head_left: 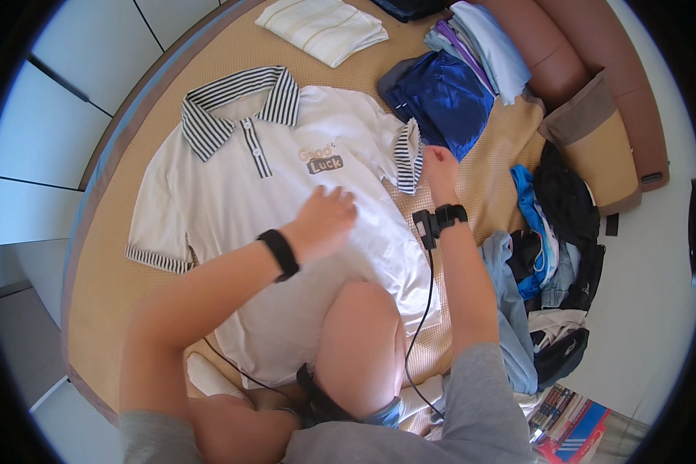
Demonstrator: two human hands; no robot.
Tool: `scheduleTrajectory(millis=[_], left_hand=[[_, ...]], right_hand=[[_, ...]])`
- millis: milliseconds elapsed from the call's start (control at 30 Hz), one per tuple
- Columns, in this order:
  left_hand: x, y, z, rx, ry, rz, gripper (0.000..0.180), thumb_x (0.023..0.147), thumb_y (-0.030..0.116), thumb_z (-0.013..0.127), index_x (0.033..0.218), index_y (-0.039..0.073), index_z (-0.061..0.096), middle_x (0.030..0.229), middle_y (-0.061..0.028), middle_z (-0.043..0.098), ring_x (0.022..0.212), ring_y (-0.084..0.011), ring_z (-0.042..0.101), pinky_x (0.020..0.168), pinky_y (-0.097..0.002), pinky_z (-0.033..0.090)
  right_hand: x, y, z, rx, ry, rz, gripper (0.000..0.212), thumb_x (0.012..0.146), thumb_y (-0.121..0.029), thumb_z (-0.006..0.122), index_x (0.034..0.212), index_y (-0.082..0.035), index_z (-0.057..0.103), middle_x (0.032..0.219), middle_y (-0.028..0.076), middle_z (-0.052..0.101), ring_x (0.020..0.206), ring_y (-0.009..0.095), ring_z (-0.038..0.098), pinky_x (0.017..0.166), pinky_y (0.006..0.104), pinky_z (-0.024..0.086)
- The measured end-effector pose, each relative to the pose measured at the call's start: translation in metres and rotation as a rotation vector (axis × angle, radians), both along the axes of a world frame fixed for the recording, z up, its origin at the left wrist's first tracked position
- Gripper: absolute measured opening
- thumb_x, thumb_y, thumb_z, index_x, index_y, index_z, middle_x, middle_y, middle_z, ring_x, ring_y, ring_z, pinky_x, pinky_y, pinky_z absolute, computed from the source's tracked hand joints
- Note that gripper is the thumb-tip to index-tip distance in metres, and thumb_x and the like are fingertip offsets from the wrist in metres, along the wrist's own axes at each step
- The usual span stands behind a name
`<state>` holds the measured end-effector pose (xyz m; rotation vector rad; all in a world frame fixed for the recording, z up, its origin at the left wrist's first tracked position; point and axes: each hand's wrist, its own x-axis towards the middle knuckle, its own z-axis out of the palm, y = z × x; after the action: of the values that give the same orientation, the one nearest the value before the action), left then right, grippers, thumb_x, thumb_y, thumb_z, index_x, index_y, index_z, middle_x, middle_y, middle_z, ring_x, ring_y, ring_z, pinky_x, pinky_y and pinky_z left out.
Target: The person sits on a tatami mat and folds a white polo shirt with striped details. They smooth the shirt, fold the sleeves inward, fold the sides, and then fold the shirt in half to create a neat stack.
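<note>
Near the centre of the view we have the left hand (326,224), palm down over the white shirt (232,201), its fingers loosely bent and slightly apart, gripping nothing; whether the fingertips meet the cloth we cannot tell. At 2 o'clock we find the right hand (441,172), its fingers curled in close together at the outer edge of the striped cuff (408,155). It seems to touch that cuff, but the fingertips are too blurred for us to say whether they pinch it.

The shirt lies front up on the tan woven mat (100,325), filling the middle of our view and reaching out toward 9 o'clock. Its striped collar (205,124) sits at 11 o'clock and the other cuff (158,259) at 9, lying flat, while the sleeve by the right hand is bunched. A bare knee (363,332) covers part of the lower body of the shirt at 6 o'clock.

We see a black band (278,255) on the left wrist and a strapped black device (425,230) on the right. At 12 o'clock lies a folded white cloth (321,31); at 1, a shiny blue garment (441,97) beside a folded stack (491,46); at 3, a loose heap of clothes (564,193).
</note>
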<state>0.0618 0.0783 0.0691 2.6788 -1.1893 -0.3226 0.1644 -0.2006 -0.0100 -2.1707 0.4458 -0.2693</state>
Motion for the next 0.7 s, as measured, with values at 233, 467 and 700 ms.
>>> scheduleTrajectory(millis=[233,467,700], left_hand=[[0.011,-0.089,-0.049,-0.163,0.014,0.08,0.054,0.074,0.036,0.065,0.12,0.01,0.053,0.133,-0.0051,0.041,0.129,-0.0265,0.031,0.1,-0.0576,0.025],[0.005,-0.094,-0.064,-0.271,-0.004,0.103,0.055,0.07,0.033,0.067,0.118,0.011,0.051,0.135,-0.008,0.037,0.117,-0.0252,0.041,0.094,-0.0513,0.031],[0.018,-0.1,-0.066,-0.396,-0.044,0.204,0.055,0.067,0.034,0.07,0.117,0.017,0.053,0.135,-0.0086,0.037,0.105,-0.0231,0.046,0.08,-0.038,0.036]], right_hand=[[0.031,0.057,0.031,-0.168,0.192,0.116,0.045,0.068,-0.045,0.067,0.087,-0.004,0.066,0.086,0.014,0.066,0.085,0.03,0.063,0.077,0.0364,0.049],[0.037,0.041,0.012,-0.391,0.276,-0.061,0.042,0.066,-0.041,0.067,0.091,-0.007,0.066,0.095,0.016,0.064,0.095,0.031,0.059,0.081,0.0389,0.047],[0.043,0.0,-0.009,0.476,0.107,0.07,0.017,0.08,-0.017,0.06,0.088,-0.003,0.065,0.074,0.0,0.061,0.059,0.009,0.052,0.05,0.0238,0.037]])
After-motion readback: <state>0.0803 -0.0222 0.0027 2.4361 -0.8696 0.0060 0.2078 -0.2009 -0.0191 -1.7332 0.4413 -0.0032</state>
